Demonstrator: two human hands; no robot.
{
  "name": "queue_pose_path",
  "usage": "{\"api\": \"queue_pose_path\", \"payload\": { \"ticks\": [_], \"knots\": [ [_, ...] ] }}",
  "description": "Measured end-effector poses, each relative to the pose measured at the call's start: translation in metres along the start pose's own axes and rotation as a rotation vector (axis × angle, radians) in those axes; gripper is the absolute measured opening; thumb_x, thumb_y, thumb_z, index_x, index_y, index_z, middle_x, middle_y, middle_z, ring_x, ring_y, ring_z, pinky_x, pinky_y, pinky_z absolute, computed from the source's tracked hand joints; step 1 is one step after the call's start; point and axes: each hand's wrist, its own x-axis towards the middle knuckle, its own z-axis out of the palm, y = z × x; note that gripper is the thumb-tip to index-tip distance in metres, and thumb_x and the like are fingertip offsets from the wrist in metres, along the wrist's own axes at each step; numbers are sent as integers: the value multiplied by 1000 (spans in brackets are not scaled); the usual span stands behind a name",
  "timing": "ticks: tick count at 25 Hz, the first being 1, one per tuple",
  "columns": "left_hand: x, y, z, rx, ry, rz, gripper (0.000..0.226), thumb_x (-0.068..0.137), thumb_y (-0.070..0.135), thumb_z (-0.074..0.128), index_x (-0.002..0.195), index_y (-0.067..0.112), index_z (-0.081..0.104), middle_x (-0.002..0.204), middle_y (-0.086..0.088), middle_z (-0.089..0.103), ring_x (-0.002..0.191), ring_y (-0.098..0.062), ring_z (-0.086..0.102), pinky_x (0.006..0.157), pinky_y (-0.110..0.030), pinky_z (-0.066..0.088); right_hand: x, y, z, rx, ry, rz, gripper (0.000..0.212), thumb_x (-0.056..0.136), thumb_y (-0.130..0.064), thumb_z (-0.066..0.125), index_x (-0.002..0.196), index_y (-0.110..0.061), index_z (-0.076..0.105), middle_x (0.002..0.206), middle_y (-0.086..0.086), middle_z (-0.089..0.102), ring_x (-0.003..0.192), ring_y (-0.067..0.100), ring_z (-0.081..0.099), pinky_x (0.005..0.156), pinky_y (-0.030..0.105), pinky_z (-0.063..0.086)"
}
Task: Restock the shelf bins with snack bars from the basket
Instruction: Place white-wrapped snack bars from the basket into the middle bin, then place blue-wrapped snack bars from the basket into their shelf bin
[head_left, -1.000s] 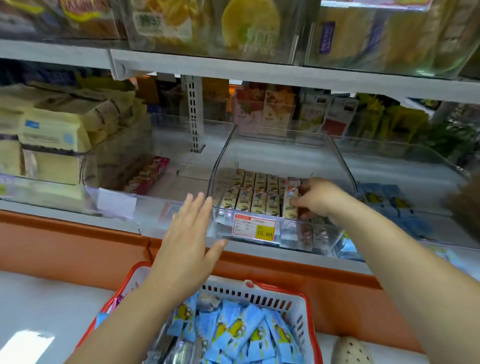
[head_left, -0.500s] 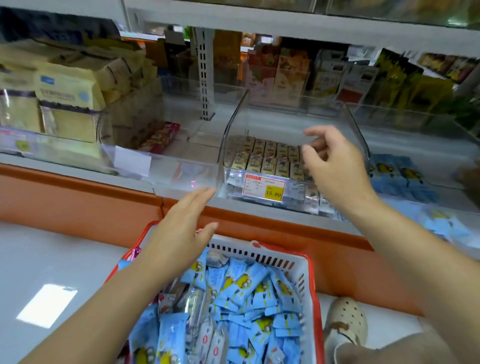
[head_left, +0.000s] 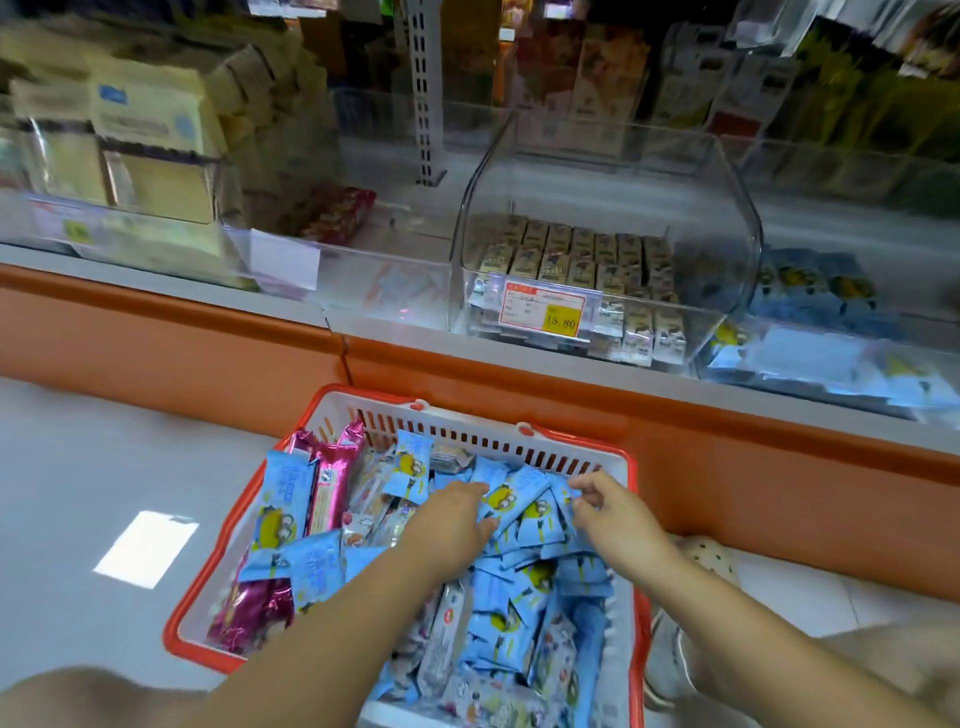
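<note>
1. Red-rimmed white basket (head_left: 524, 441), slotted plastic, sits on grey floor (head_left: 78, 493) below the shelf (head_left: 519, 369). It's heaped w/ blue snack bars (head_left: 535, 514) in crinkly film, each w/ a yellow goggle-eyed cartoon; the print is too blurred for me to read.
2. Few magenta foil bars (head_left: 332, 483) on basket's left side, glossy, w/ crimped ends.
3. Left hand (head_left: 452, 525) lies palm-down on the blue pile, fingertips tucked among wrappers. I can't tell if it grips anything.
4. Right hand (head_left: 618, 525) is near basket's far right corner, fingers curled, pinching the edge of a blue wrapper.
5. Clear acrylic bin (head_left: 464, 218) w/ curved side walls stands on the shelf. Inside are neat rows of small beige bars (head_left: 582, 254), only partly filling it.
6. Price tag (head_left: 540, 312) on bin front is a red-bordered white label; its yellow patch reads "15.80", rest illegible.
7. Bin to the right holds more blue packs (head_left: 810, 286). Bin to the left holds cream boxy packs (head_left: 145, 119) w/ blue logo, unreadable.
8. Orange trim (head_left: 156, 338) runs under shelf edge.
</note>
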Motion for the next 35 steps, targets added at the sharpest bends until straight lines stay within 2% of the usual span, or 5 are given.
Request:
{"api": "queue_pose_path", "payload": {
  "ticks": [8,15,24,30,35],
  "knots": [
    [28,15,30,370,83,-70,70,93,55,48,148,18,28,143,-8,39,129,-30,37,103,-43,39,0,26,1,128,-34,68,20,96,-20,48,107,-36,51,83,7,63,70,25,60,63,38,48],
    [4,36,24,-619,-48,-208,66,86,44,67,143,23,42,127,-1,53,98,-11,57,81,-26,44,-5,27,1,429,-154,244,30,95,-28,57,122,-17,51,87,7,68,58,11,61,55,26,52],
    [-40,79,-10,-296,474,425,55,81,53,64,130,52,37,126,26,48,120,1,45,100,-23,40,-44,-31,-37,776,165,-174,23,86,-5,67,107,-15,64,92,-2,75,88,10,71,77,27,57],
    [-19,169,-91,-215,767,744,48,91,48,48,137,35,43,128,23,50,120,0,48,100,-14,35,-62,-55,-189,716,540,-584,26,86,-17,70,103,-34,61,98,-12,73,92,4,69,74,20,55],
    [36,233,-123,67,687,768,65,96,46,46,152,24,21,154,14,22,142,-3,17,113,-12,7,-25,-42,-299,480,628,-356,24,86,-17,70,105,-27,59,98,1,72,80,13,68,66,26,57]
  ]
}}
